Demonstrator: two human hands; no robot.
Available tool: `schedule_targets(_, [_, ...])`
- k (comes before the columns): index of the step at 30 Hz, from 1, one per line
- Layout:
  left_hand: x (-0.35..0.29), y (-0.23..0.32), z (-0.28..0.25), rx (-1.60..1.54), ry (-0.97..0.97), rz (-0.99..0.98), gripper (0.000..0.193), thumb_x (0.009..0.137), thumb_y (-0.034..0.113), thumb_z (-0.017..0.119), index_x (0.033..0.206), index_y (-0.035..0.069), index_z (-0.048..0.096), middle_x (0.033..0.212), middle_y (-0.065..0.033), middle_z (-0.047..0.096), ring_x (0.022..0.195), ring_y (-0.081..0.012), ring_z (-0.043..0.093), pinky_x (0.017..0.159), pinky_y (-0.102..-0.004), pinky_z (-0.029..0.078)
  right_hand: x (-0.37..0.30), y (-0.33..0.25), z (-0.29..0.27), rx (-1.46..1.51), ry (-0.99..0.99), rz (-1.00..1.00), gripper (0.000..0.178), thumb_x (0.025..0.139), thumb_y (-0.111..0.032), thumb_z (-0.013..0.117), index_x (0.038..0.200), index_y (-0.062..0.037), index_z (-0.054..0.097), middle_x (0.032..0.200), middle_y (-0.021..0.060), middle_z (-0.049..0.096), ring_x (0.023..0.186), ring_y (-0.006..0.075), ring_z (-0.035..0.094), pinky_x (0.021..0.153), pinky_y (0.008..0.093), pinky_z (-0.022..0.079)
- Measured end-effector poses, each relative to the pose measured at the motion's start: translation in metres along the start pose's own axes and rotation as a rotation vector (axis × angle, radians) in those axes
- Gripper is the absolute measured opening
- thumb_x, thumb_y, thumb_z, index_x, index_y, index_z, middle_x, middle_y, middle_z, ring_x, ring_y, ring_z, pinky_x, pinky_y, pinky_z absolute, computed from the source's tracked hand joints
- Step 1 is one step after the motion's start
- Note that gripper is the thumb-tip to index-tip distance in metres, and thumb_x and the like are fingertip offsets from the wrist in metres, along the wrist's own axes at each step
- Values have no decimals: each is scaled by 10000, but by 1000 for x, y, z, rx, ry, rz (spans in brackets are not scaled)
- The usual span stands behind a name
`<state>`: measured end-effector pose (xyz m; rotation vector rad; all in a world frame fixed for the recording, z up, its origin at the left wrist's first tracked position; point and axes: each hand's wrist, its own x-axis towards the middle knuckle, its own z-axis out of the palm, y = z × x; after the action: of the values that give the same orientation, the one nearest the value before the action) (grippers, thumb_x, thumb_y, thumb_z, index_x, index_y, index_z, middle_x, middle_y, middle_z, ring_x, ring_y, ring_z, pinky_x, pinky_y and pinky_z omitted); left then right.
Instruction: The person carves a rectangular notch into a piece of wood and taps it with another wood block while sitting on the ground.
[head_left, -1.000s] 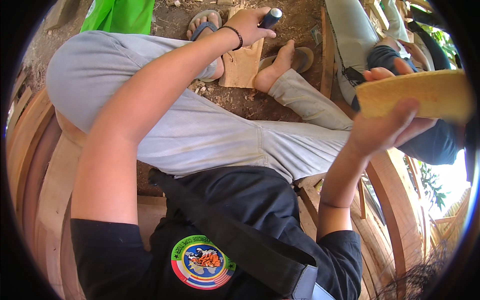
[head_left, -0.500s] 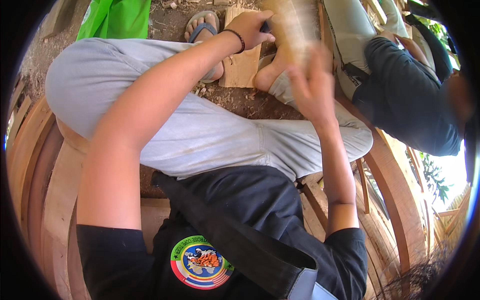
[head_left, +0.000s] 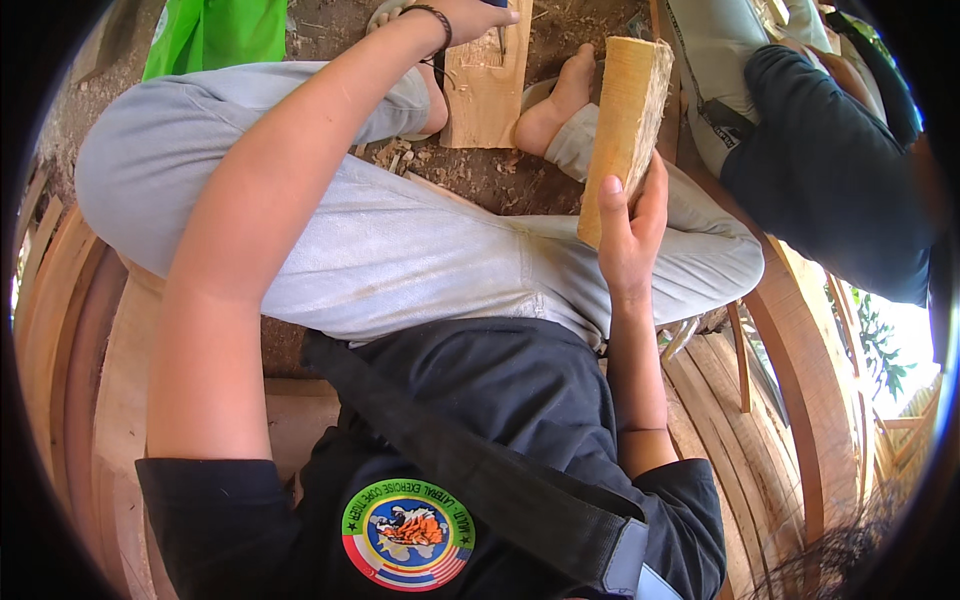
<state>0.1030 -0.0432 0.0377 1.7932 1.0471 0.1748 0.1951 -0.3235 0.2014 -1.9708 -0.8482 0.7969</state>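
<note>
My right hand [head_left: 633, 225] grips the lower end of a thick wooden block [head_left: 618, 120], thumb along its face. The block has a rough, splintered right edge and stands raised in front of my right thigh. At the top edge of the view, my left hand [head_left: 475, 20] is closed on a blue-handled tool [head_left: 494, 3], perhaps a chisel; most of it is cut off by the frame. The tool is above a flat wooden board [head_left: 488, 115] lying between my feet, where a recess is cut into the board near my left hand.
Wood chips [head_left: 400, 155] lie scattered on the dirt floor. A green bag [head_left: 225, 35] is at the upper left. Another person [head_left: 820, 170] in dark clothing sits close on the right. Curved timber pieces [head_left: 790, 370] and planks surround my seat on both sides.
My right hand has drawn the wooden block back toward me, away from the left hand, and its motion blur is gone. My left hand sits slightly higher and further left in view.
</note>
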Motion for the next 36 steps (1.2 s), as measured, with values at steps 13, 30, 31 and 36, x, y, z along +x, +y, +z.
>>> schedule_targets(13, [-9, 15, 5, -12, 70, 46, 305, 790, 332, 813, 855, 47, 724, 873, -169, 751, 841, -326, 733, 782, -419, 573, -1, -15, 12, 220, -52, 32, 619, 1030, -243, 588, 1499, 68, 331, 1330, 163, 583, 1226, 200, 569, 1049, 366, 454])
schedule_targets(30, [-8, 8, 7, 22, 116, 102, 344, 800, 362, 819, 882, 41, 725, 889, -184, 747, 838, -324, 728, 779, -421, 566, -2, -11, 19, 160, -28, 43, 610, 1023, -251, 603, 1486, 65, 362, 1336, 159, 580, 1210, 203, 578, 1047, 366, 455])
schedule_targets(31, [-8, 8, 7, 37, 121, 119, 338, 802, 355, 820, 880, 41, 723, 888, -183, 747, 836, -322, 728, 779, -420, 565, -2, -11, 20, 155, -28, 43, 610, 1021, -249, 604, 1486, 64, 364, 1333, 158, 582, 1207, 203, 579, 1047, 365, 455])
schedule_targets(36, [-10, 14, 7, -53, 121, 188, 312, 798, 303, 824, 923, 39, 715, 922, -191, 737, 874, -318, 724, 796, -411, 561, 2, -13, 23, 120, -16, 13, 600, 1016, -252, 617, 1472, 65, 390, 1290, 137, 604, 1155, 175, 582, 1025, 345, 455])
